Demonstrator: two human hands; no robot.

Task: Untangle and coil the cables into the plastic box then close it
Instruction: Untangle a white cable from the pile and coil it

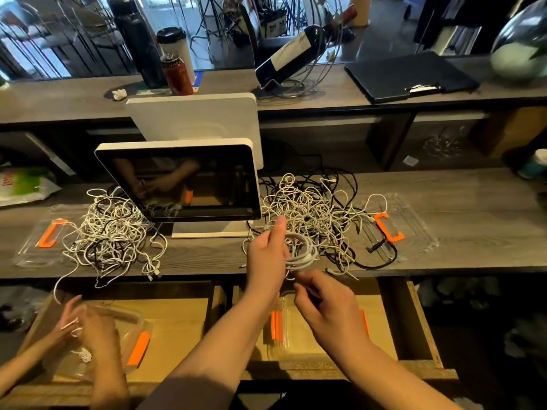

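Above the drawer | left hand (268,255) grips white coil (300,251), thumb raised | right hand (325,303) fingers seemingly pinch its end

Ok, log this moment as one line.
left hand: holds white cable coil | right hand: pinches coil's loose end | plastic box: open, in drawer | tangle: remains

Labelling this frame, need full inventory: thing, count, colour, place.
cable tangles: 2, white and black, counter either side of the screen
coiled cable: 1, white, in left hand
box lids: 2, clear with orange handles, under the tangles
plastic boxes: 2, clear with orange clips, open drawers
touchscreen terminal: 1, white-framed, counter centre
wine bottle: 1, dark, wire holder on the shelf
can: 1, red, shelf
another person's hands: 2, lower left, on white cable
left hand: grips coil
right hand: pinches cable end
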